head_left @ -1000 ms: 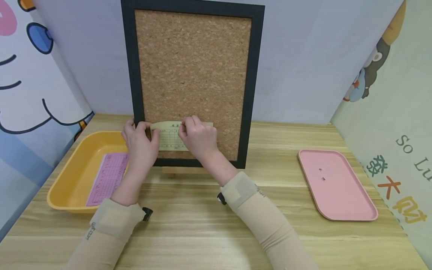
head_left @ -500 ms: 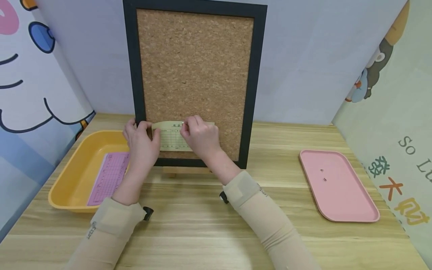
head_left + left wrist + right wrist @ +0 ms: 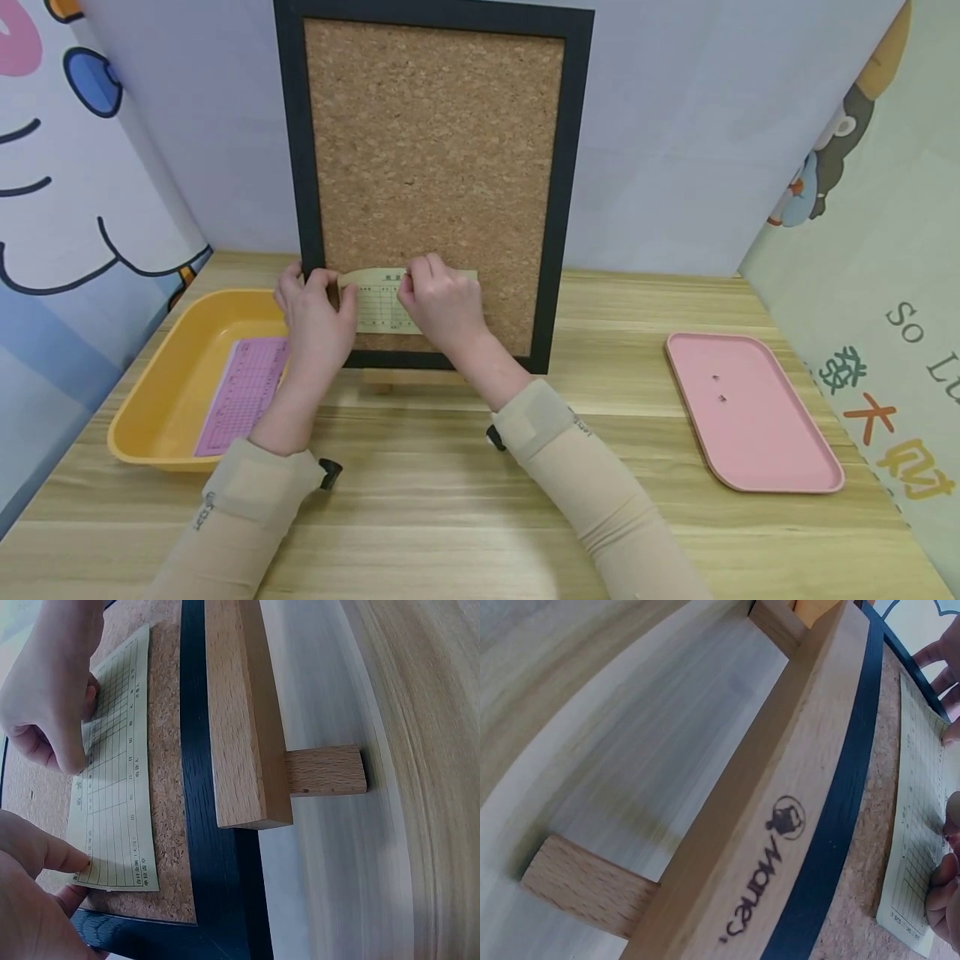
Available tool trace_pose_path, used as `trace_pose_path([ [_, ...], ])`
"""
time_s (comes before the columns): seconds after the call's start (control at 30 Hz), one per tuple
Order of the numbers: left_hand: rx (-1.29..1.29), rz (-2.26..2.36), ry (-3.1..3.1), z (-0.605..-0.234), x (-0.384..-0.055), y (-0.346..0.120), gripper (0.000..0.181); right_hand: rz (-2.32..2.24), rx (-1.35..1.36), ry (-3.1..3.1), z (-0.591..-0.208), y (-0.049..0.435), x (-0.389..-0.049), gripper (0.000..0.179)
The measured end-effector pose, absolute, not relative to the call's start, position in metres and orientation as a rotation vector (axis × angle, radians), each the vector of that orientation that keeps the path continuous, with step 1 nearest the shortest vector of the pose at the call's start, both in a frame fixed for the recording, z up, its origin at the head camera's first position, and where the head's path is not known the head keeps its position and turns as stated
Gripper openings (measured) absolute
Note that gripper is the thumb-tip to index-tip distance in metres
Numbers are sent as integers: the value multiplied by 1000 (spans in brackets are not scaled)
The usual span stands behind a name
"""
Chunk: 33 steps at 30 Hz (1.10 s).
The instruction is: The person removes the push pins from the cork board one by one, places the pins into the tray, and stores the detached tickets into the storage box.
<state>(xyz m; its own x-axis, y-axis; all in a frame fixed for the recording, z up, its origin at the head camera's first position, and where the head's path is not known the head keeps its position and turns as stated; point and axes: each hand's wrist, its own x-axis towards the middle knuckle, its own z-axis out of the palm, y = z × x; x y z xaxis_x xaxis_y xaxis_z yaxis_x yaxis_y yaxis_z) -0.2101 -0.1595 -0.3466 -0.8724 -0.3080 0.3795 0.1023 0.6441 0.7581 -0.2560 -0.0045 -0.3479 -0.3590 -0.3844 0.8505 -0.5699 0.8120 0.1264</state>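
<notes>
A pale yellow printed form slip lies against the lower part of a framed corkboard. My left hand pinches the slip's left end at the board's edge, with the thumb on its front and a finger behind it in the left wrist view. At the slip's upper middle, my right hand has thumb and index fingertips brought together over a small pin, which the fingers hide. The slip's upper left edge bows slightly off the cork. Its right part is mostly behind the right hand.
The board stands on a wooden easel. On the left, a yellow basin holds purple printed slips. A pink tray on the right bears two tiny pins. Printed cloth walls close in the wooden table.
The right hand has shifted very slightly at the slip's top edge; a small glint by its fingertips half a second ago is now covered. The left hand keeps its place.
</notes>
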Motion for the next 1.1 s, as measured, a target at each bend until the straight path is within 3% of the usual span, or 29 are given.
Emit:
trace_pose_path([
  [1.1,139,-1148,-2357,-347,-210,-160,27,159,732,-1963,-347,-6,-257,9],
])
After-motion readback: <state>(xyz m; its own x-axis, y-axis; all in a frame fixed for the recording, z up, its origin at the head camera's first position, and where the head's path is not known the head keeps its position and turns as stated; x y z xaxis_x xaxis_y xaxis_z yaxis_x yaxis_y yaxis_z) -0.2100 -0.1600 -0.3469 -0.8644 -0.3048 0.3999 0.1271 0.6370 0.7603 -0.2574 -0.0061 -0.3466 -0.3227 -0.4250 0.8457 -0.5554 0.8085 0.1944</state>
